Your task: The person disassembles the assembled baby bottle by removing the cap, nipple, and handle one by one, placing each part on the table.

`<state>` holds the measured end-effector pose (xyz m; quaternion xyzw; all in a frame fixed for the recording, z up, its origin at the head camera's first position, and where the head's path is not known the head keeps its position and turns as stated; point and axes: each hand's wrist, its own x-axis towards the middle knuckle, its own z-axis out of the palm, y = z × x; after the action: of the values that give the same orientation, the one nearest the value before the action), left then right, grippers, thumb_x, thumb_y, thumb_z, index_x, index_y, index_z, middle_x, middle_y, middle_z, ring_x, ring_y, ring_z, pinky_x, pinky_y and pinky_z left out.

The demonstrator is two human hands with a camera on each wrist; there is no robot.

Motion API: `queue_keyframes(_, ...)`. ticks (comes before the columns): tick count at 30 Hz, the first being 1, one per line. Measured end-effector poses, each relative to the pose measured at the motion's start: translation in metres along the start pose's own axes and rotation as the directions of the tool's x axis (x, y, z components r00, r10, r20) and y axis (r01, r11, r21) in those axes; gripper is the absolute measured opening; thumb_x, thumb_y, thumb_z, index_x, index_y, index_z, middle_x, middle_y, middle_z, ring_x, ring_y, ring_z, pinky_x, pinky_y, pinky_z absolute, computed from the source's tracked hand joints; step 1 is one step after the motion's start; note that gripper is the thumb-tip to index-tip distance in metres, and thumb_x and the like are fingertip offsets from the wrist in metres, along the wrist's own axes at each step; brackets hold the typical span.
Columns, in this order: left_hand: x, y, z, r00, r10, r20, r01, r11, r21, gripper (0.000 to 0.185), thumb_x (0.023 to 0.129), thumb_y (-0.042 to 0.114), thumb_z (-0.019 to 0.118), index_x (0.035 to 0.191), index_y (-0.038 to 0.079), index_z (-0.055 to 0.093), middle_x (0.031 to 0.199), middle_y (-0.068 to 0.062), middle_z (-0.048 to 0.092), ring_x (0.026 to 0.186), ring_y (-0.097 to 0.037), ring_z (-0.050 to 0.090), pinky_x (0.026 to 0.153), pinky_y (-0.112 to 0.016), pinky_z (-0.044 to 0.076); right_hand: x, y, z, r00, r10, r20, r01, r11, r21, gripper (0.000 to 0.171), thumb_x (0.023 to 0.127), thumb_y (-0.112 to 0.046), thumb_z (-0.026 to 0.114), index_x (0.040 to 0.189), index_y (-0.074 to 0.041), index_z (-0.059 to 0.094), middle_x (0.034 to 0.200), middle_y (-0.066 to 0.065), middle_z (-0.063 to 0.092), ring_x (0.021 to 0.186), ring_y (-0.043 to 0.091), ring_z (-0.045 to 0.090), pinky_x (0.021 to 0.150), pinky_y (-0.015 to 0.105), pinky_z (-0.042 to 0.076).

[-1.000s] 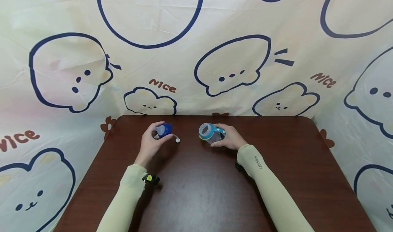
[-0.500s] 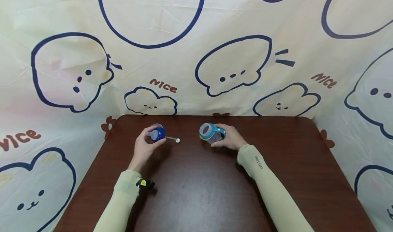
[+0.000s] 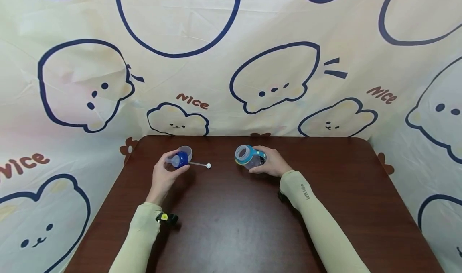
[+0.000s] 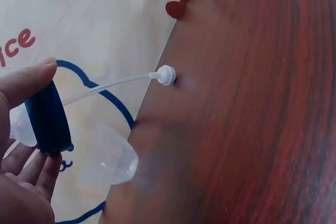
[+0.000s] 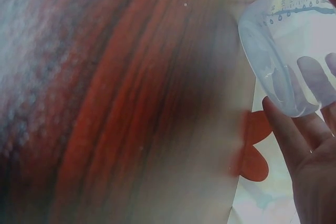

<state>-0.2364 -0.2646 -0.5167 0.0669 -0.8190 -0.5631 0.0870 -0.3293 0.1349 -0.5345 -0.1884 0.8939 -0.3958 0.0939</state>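
Observation:
My left hand (image 3: 176, 163) pinches a dark blue screw collar (image 3: 181, 159) with a pale nipple, lifted just above the brown table (image 3: 231, 225). A thin clear straw runs from it to a white weight (image 3: 208, 166) that rests on the table. The left wrist view shows the collar (image 4: 48, 119) between thumb and fingers, with the weight (image 4: 166, 75) beyond. My right hand (image 3: 268, 162) grips a clear baby bottle (image 3: 250, 156) with a teal rim, tilted, its open mouth facing left. In the right wrist view my fingers (image 5: 286, 129) curl under the bottle (image 5: 286, 51).
A clear dome cap (image 3: 185, 149) lies on the table just behind my left hand, also in the left wrist view (image 4: 113, 156). A cartoon-print cloth (image 3: 231, 64) hangs behind and at both sides of the table. The table's near half is bare wood.
My left hand has moved left with the collar and turned it, uncovering the clear cap behind. The straw's weight has stayed on the table. The right hand and bottle have barely moved.

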Motion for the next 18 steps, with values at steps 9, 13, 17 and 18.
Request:
queue_keyframes(9,-0.003,-0.012,-0.005,1.000,-0.006,-0.025,0.006,1.000,-0.008,0.072,0.083,0.031,0.089,0.146,0.020,0.054,0.149,-0.009,0.051,0.132,-0.032,0.053,0.115,-0.052,0.044,-0.001,0.000,0.001,1.000,0.003,0.001,-0.003,1.000,0.009,0.095,0.068,-0.047,0.097,0.148,-0.020,0.054,0.138,0.005,0.061,0.123,0.029,0.054,0.106,0.053,0.048)
queue_keyframes(13,-0.004,-0.014,-0.009,0.999,-0.015,-0.032,0.016,1.000,0.013,0.073,0.082,0.034,0.090,0.145,0.021,0.054,0.148,-0.008,0.052,0.128,-0.031,0.055,0.110,-0.046,0.048,-0.001,0.000,0.001,1.000,0.006,0.006,-0.006,1.000,0.017,0.096,0.068,-0.048,0.096,0.149,-0.021,0.053,0.139,0.004,0.061,0.124,0.029,0.054,0.107,0.054,0.048)
queue_keyframes(17,-0.003,-0.016,-0.014,0.999,-0.032,-0.017,0.033,0.999,0.008,0.075,0.084,0.032,0.088,0.148,0.019,0.052,0.151,-0.012,0.050,0.132,-0.035,0.054,0.112,-0.051,0.047,-0.001,0.000,0.001,1.000,0.005,-0.002,-0.005,1.000,0.012,0.095,0.069,-0.047,0.096,0.149,-0.020,0.053,0.140,0.004,0.061,0.125,0.028,0.054,0.107,0.054,0.048)
queue_keyframes(18,-0.003,-0.015,-0.015,0.999,-0.043,-0.012,0.043,0.999,-0.001,0.075,0.084,0.031,0.088,0.148,0.019,0.052,0.152,-0.012,0.049,0.133,-0.035,0.053,0.114,-0.052,0.046,0.000,0.000,0.000,1.000,0.003,-0.002,-0.003,1.000,0.007,0.094,0.069,-0.046,0.096,0.149,-0.020,0.053,0.140,0.004,0.061,0.125,0.028,0.054,0.108,0.053,0.048)
